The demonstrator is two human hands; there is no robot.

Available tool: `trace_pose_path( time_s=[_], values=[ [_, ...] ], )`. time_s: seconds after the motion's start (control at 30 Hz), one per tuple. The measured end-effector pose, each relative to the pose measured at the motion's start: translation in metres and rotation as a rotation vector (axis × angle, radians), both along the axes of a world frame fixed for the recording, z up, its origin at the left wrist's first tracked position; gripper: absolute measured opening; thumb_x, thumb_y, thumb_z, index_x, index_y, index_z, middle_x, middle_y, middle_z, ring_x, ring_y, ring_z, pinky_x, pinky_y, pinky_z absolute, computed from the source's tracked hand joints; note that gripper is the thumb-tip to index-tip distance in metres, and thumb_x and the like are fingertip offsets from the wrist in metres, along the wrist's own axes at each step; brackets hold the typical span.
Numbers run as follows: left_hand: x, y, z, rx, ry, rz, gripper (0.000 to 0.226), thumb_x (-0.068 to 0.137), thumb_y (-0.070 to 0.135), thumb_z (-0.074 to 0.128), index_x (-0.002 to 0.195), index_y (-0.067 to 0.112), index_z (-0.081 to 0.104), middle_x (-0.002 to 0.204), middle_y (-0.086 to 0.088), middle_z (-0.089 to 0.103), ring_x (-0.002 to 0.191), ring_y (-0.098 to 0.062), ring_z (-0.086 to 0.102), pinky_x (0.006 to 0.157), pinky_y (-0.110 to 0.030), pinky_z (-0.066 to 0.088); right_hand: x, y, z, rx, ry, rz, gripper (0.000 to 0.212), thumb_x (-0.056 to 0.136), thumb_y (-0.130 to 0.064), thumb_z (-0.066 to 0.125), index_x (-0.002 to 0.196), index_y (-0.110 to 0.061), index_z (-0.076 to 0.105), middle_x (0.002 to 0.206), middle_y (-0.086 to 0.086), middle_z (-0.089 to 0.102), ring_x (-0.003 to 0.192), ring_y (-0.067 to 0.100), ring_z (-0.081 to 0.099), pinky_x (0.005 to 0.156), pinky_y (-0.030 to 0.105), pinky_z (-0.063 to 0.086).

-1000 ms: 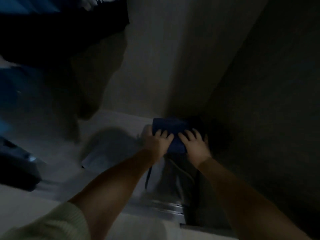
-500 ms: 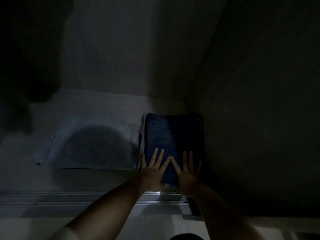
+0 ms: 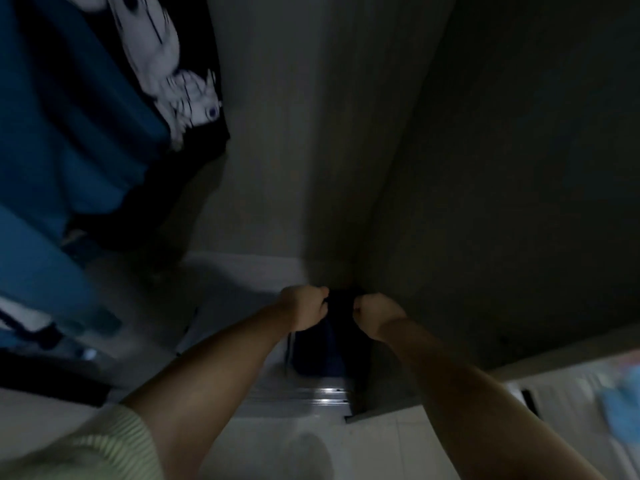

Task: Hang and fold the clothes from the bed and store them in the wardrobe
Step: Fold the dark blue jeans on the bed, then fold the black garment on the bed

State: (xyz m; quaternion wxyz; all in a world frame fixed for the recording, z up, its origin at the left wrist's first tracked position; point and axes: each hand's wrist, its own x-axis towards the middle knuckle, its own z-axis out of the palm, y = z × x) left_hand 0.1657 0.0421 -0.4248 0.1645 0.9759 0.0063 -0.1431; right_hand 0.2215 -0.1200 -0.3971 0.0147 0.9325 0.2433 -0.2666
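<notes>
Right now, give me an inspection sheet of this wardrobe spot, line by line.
Surface: pale wardrobe floor, dimly lit, metal sliding track at its front edge.
Job's things: dark blue folded garment in the right corner, against the side wall.
Clutter: nothing seen.
Grippers: left hand and right hand both curled, gripping the garment's far edge.
Cables: nothing seen.
Surroundings: blue hanging clothes and a black printed garment at left; blurred light blue fabric outside at right.
</notes>
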Motion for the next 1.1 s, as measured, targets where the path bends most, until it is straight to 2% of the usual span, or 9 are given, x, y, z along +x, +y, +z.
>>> trace_pose_path(
  time_s=[0.1, 0.23, 0.4, 0.47, 0.6, 0.7, 0.8, 1.0, 1.1],
  values=[
    [-0.014, -0.006, 0.083, 0.009, -0.045, -0.010, 0.028, 0.096, 0.026, 0.040, 0.114, 0.013, 0.056, 0.114, -0.016, 0.063, 0.102, -0.032, 0.060, 0.081, -0.034, 0.049, -0.021, -0.002, 0.078, 0.067, -0.100, -0.028, 0.036, 0.100, -0.033, 0.038, 0.114, -0.010, 0.062, 0.119, 0.014, 0.063, 0.108, 0.031, 0.060, 0.082, 0.033, 0.046],
    [-0.039, -0.010, 0.165, 0.057, -0.017, -0.049, 0.025, 0.095, 0.026, 0.039, 0.104, 0.014, 0.060, 0.108, -0.012, 0.063, 0.097, -0.030, 0.060, 0.069, -0.030, 0.041, -0.057, -0.008, 0.152, 0.117, -0.111, -0.034, 0.045, 0.100, -0.046, 0.032, 0.109, -0.014, 0.062, 0.110, 0.013, 0.065, 0.100, 0.029, 0.062, 0.082, 0.035, 0.049],
    [-0.071, -0.012, 0.228, -0.014, 0.061, -0.159, 0.022, 0.093, 0.024, 0.045, 0.095, 0.012, 0.063, 0.100, -0.010, 0.065, 0.091, -0.028, 0.062, 0.080, -0.039, 0.052, -0.103, -0.021, 0.198, 0.156, -0.151, -0.113, 0.047, 0.100, -0.049, 0.029, 0.105, -0.016, 0.063, 0.104, 0.010, 0.066, 0.094, 0.027, 0.062, 0.074, 0.034, 0.046],
    [-0.079, -0.022, 0.237, -0.029, 0.138, -0.208, 0.022, 0.092, 0.024, 0.049, 0.092, 0.011, 0.066, 0.097, -0.010, 0.067, 0.087, -0.026, 0.063, 0.079, -0.037, 0.053, -0.122, -0.031, 0.204, 0.178, -0.146, -0.139, 0.047, 0.100, -0.049, 0.030, 0.104, -0.016, 0.063, 0.103, 0.010, 0.066, 0.094, 0.028, 0.062, 0.075, 0.035, 0.047],
    [-0.098, -0.067, 0.238, -0.009, 0.406, -0.343, 0.031, 0.093, 0.031, 0.052, 0.093, 0.004, 0.067, 0.093, -0.014, 0.071, 0.073, -0.020, 0.060, 0.066, -0.028, 0.046, -0.162, -0.075, 0.202, 0.120, -0.135, -0.197, 0.049, 0.100, -0.050, 0.029, 0.106, -0.016, 0.063, 0.104, 0.011, 0.065, 0.098, 0.030, 0.062, 0.074, 0.033, 0.044],
    [-0.114, -0.117, 0.237, -0.027, 0.489, -0.430, 0.025, 0.094, 0.032, 0.051, 0.091, 0.010, 0.062, 0.087, -0.010, 0.067, 0.071, -0.021, 0.060, 0.061, -0.029, 0.046, -0.191, -0.127, 0.197, 0.065, -0.154, -0.327, 0.050, 0.099, -0.050, 0.030, 0.108, -0.015, 0.064, 0.111, 0.013, 0.064, 0.103, 0.033, 0.061, 0.077, 0.035, 0.044],
    [-0.120, -0.169, 0.241, -0.039, 0.485, -0.530, 0.026, 0.094, 0.031, 0.049, 0.096, 0.008, 0.062, 0.088, -0.009, 0.066, 0.070, -0.021, 0.060, 0.059, -0.027, 0.046, -0.214, -0.178, 0.202, 0.037, -0.158, -0.445, 0.049, 0.099, -0.049, 0.031, 0.107, -0.014, 0.065, 0.113, 0.013, 0.065, 0.104, 0.032, 0.061, 0.082, 0.036, 0.046],
    [-0.141, -0.300, 0.258, -0.027, 0.396, -0.732, 0.023, 0.090, 0.029, 0.050, 0.084, 0.012, 0.063, 0.077, -0.005, 0.065, 0.065, -0.019, 0.059, 0.065, -0.033, 0.052, -0.280, -0.305, 0.215, -0.002, -0.196, -0.725, 0.049, 0.099, -0.051, 0.029, 0.104, -0.016, 0.064, 0.109, 0.009, 0.064, 0.099, 0.029, 0.061, 0.072, 0.033, 0.044],
    [-0.160, -0.366, 0.262, 0.000, 0.377, -0.834, 0.028, 0.090, 0.031, 0.048, 0.094, 0.009, 0.065, 0.088, -0.010, 0.070, 0.069, -0.021, 0.060, 0.072, -0.039, 0.056, -0.319, -0.365, 0.223, -0.014, -0.199, -0.823, 0.049, 0.099, -0.050, 0.029, 0.100, -0.016, 0.065, 0.104, 0.006, 0.065, 0.095, 0.028, 0.062, 0.072, 0.033, 0.046]
  ],
)
